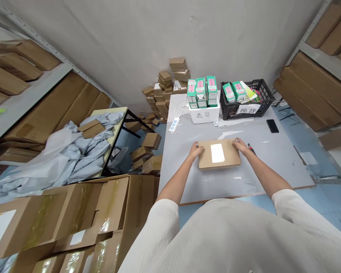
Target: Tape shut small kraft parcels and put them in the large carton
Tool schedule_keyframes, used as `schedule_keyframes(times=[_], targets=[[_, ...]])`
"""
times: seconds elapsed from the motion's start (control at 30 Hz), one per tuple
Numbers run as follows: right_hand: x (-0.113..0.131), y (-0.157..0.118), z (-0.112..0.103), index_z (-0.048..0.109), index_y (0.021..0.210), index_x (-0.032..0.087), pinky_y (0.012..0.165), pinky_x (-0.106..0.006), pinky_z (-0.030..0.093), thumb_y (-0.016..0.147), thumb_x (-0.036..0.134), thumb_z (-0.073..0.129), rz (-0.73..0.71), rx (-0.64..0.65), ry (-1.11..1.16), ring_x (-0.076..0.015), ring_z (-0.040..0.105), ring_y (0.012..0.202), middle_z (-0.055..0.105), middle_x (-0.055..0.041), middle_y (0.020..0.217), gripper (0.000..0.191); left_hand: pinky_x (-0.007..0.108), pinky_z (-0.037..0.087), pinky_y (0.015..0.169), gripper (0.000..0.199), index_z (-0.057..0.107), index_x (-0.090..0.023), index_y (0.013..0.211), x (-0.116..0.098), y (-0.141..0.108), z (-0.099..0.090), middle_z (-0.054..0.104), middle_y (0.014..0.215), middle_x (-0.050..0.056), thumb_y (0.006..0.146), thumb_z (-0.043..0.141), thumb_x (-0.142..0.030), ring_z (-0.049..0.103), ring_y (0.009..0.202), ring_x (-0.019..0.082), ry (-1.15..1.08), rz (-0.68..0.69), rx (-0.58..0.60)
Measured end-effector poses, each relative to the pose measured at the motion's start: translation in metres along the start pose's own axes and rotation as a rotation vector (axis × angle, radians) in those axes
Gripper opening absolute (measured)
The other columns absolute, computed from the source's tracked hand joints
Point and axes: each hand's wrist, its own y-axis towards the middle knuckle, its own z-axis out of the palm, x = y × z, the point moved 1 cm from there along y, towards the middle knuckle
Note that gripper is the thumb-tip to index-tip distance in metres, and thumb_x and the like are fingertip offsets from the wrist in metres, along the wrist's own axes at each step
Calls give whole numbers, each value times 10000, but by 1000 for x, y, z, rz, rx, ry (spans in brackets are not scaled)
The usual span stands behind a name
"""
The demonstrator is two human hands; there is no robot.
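A flat brown cardboard box [204,157] with a white label [217,153] on its top is held between my two hands over the grey table. My left hand [195,150] grips its left end near the far corner, thumb on top. At the far right corner my right hand [240,145] grips it the same way. Just right of that hand lies a red and black tool, perhaps a utility knife [251,149]. Whether the box rests on the table or is slightly raised, I cannot tell.
On the table [176,182] stand a white bin [204,115] of green-and-pink boxes, a black crate [230,110], a power strip [174,125] and a phone [272,126]. Stacked cartons [110,204] fill the lower left. Grey plastic bags [65,151] cover a side table. Shelves flank both sides.
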Motion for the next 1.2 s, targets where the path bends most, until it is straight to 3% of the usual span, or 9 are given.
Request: schedule_keyframes(times=[0.27,0.4,0.53,0.63,0.73,0.93,1.03,1.2], targets=[[23,-1,-5,524,1630,234,1180,-405,527,896,524,701,-123,-131,116,-317,648,1378,643,-135,1562,808,356,556,1068,787,471,-208,1630,-16,2,-9,633,1528,177,892,740,-253,682,1322,266,-64,172,-94],[26,-1,-6,566,1581,222,1152,-405,535,905,573,669,-187,-183,108,-303,654,1345,685,-135,1489,768,341,557,1027,666,526,-221,1577,-15,4,-12,671,1422,150,947,709,-337,687,1264,243,-61,226,-156],[9,-4,-5,601,1544,225,1087,-433,572,899,605,625,-158,-190,6,-304,707,1225,725,-130,1394,749,335,556,994,626,531,-194,1561,0,-1,-7,694,1296,128,976,666,-374,707,1160,228,6,179,-158],[-10,-10,-7,666,1472,227,1052,-419,586,891,608,602,-150,-179,-54,-298,724,1195,738,-134,1354,698,330,552,996,632,532,-198,1555,14,-8,-4,664,1372,141,965,675,-372,713,1127,222,103,167,-183],[-31,-19,-11,751,1317,242,1063,-413,575,890,587,587,-177,-168,-102,-298,722,1203,765,-129,1301,572,351,540,1026,574,575,-210,1511,27,-18,-5,620,1488,163,977,664,-398,713,1131,234,229,186,-220],[-53,-32,-19,765,1187,232,962,-414,614,957,586,532,-109,-53,-113,-271,758,1022,806,-107,1149,483,389,489,1106,492,613,-206,1451,39,-28,-10,712,1404,157,1045,576,-482,680,1270,287,357,114,-154],[-40,-28,-18,769,1203,231,1041,-431,588,964,564,538,-126,-56,-102,-273,740,1126,806,-100,1195,470,392,466,1144,531,585,-193,1486,30,-24,-6,633,1538,196,1026,610,-457,661,1327,295,333,109,-170],[-7,-20,-12,718,1406,261,1222,-442,468,914,499,651,-167,-98,-65,-299,631,1404,690,-114,1517,551,408,413,1230,623,523,-215,1566,6,-12,2,552,1647,182,993,663,-417,553,1496,308,226,155,-196]])
